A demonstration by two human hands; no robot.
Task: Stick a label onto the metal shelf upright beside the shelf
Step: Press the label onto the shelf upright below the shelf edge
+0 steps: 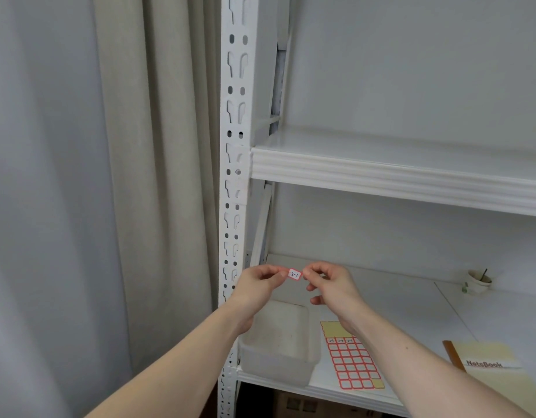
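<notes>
Parts of the scene are hard to see. The writing on the small white label with a red edge [294, 275] is tiny; it looks like "2-1", but that is not sure. Both arms are cut off by the bottom of the picture. The left hand [256, 292] hides a part of the white metal upright with slot holes [234, 188]. The space under the lower white shelf [411, 309] is dark, and what is in there cannot be made out.

There is one label held up, and two hands hold it. The left hand pinches its left end with curled fingers [280, 273]. The right hand [330, 285] pinches its right end the same way. The label is just to the right of the upright and is not touching it. It is above the lower shelf.

To the right of the upright there are two shelves in view. On the lower one lies one clear plastic box [279, 348], close to the upright. Beside the box lies one yellow sheet of red-edged stickers [352, 362]. Farther right lies one pale yellow notebook [490, 366] with the word "NoteBook" on it. One small white cup [478, 282] stands at the back, with a thin dark stick in it.

To the left of the upright hang pale curtains [125, 176].
</notes>
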